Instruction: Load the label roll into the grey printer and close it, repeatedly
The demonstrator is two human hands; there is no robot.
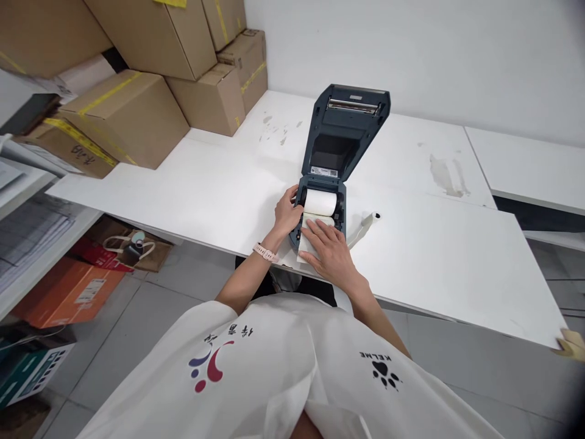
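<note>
printer (320, 180) by worktop's (425, 256) near edge, lid (338, 127) raised. white roll (320, 202) in its bay; paper strip (307, 244) runs out over the front. right hand (331, 250) spread on the strip, fingers unclosed. left hand (287, 213) at printer's left side; cannot tell if it grips. step, i judge: laying paper straight; next move calls for strip flat, fingers clear of lid. cartons (208, 100) at worktop's far left corner.
</note>
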